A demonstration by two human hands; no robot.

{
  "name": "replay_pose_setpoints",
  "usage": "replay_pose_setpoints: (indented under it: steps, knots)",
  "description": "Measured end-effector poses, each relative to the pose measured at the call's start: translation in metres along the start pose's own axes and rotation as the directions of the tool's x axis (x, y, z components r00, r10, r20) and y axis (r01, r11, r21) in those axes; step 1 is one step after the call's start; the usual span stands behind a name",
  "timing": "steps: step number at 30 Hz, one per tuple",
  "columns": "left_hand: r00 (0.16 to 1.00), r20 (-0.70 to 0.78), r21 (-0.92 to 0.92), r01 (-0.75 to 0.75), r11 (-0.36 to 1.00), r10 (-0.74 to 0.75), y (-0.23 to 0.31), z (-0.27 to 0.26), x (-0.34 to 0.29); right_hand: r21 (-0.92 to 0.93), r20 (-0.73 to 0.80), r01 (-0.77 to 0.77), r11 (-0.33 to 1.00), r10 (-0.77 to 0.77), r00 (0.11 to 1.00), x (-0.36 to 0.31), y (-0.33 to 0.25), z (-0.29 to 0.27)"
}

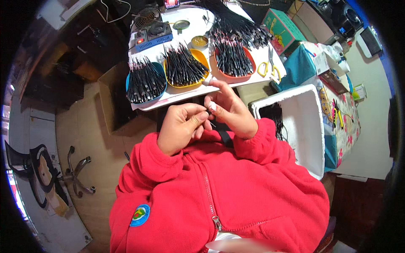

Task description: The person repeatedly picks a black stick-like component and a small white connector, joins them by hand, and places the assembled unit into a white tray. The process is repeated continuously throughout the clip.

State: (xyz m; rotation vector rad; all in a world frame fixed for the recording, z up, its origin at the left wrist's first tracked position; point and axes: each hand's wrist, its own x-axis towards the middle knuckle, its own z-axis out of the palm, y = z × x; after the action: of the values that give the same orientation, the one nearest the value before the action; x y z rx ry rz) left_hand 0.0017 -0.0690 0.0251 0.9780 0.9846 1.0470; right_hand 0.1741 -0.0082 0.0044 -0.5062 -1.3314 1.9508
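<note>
Close together in front of my red jacket, my left hand [184,125] and my right hand [231,110] meet at the fingertips, just short of the white table's front edge. My left thumb and index finger are pinched together. The right hand's thumb and fingers close in beside them, with a white wrap around one finger. A bit of something thin and dark shows between the hands, too small to name. Beyond them stand a blue tray [163,69], a yellow tray [204,57] and an orange tray [252,63], each filled with short black cables.
On the white table [185,96] sit a blue-based heater [154,41], a small dish [199,41], yellow-handled scissors [270,67] and a heap of black cables [240,25]. A white foam box [310,126] stands at my right, a cardboard box [109,101] at left.
</note>
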Motion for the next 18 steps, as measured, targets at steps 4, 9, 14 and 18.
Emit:
replay_pose_setpoints:
  steps: [4,9,14,18]
  knots:
    - [0.999,0.007,-0.012,0.035,0.999,-0.035,-0.002,-0.004,0.003,0.089,-0.012,-0.077,0.993,0.078,0.997,0.002,0.003,-0.004]
    - [0.995,0.007,-0.060,0.097,0.994,-0.096,-0.006,-0.007,0.010,0.188,0.044,-0.169,0.967,0.164,0.985,0.007,0.004,-0.015]
    - [0.997,-0.005,-0.096,0.079,0.992,-0.080,-0.008,-0.008,0.014,0.155,-0.006,-0.077,0.985,0.078,0.997,0.010,0.016,-0.014]
    - [0.998,-0.017,-0.043,0.053,0.998,-0.053,-0.008,-0.005,0.012,0.028,0.027,0.003,1.000,-0.004,1.000,0.010,0.015,-0.015]
